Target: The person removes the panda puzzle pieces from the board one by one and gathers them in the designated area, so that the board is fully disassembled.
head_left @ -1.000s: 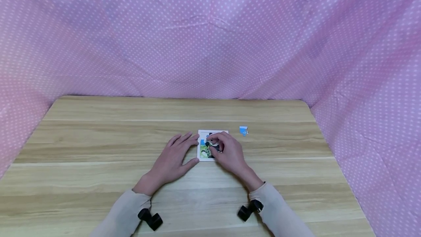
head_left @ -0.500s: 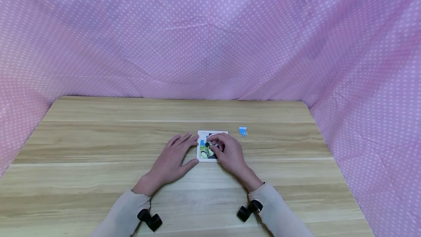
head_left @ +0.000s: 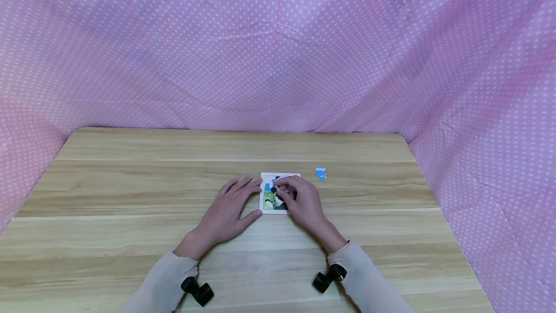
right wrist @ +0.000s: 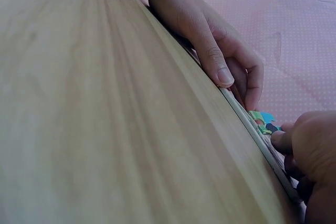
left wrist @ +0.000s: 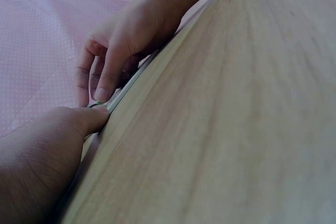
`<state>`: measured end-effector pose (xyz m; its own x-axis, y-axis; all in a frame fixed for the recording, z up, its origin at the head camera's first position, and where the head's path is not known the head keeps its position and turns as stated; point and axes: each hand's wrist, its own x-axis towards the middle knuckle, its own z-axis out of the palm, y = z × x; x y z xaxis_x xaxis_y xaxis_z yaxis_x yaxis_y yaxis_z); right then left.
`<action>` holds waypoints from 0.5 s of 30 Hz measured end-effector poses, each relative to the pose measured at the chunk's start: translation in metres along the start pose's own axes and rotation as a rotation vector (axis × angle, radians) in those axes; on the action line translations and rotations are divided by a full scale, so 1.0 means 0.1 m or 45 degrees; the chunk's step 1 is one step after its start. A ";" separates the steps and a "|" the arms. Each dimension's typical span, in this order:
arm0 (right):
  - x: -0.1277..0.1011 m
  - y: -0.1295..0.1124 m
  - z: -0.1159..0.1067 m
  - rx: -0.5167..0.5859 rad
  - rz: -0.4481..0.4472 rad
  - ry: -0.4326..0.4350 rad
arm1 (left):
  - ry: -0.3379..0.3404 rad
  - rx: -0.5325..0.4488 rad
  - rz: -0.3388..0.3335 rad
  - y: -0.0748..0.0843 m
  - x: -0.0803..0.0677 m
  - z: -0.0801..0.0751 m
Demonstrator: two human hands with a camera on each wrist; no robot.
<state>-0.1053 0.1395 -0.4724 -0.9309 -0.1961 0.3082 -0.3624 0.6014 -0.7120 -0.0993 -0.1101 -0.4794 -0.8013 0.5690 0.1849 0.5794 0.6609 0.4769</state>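
A small picture puzzle in a white tray (head_left: 266, 205) lies at the middle of the wooden table (head_left: 130, 182). My left hand (head_left: 243, 198) lies flat beside the tray, fingers straight against its left edge and thumb at its near corner. My right hand (head_left: 284, 189) covers the tray's right part, fingers curled, and pinches a dark puzzle piece (head_left: 275, 190) on the picture. In the right wrist view the coloured pieces (right wrist: 262, 119) show between the left hand (right wrist: 212, 45) and the right hand (right wrist: 307, 148). In the left wrist view the right hand's fingertips (left wrist: 102, 94) touch the tray.
A loose blue puzzle piece (head_left: 321, 173) lies on the table just right of the tray. Pink dotted cloth (head_left: 278, 52) walls the table at the back and both sides. Black wrist mounts (head_left: 197, 290) sit on both sleeves.
The right hand's fingers have shifted slightly over the picture. The left hand, the tray and the loose blue piece stay where they were.
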 end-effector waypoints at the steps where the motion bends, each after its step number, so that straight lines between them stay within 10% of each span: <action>1: 0.00 0.00 0.00 -0.002 0.003 -0.001 | 0.001 0.001 0.001 0.00 0.00 0.00; 15: 0.01 -0.03 -0.02 0.038 0.035 0.011 | 0.010 -0.007 0.005 0.00 0.00 0.00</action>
<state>-0.1053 0.1394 -0.4684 -0.9401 -0.1733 0.2935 -0.3380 0.5833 -0.7385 -0.0989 -0.1100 -0.4793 -0.8004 0.5675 0.1934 0.5815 0.6564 0.4806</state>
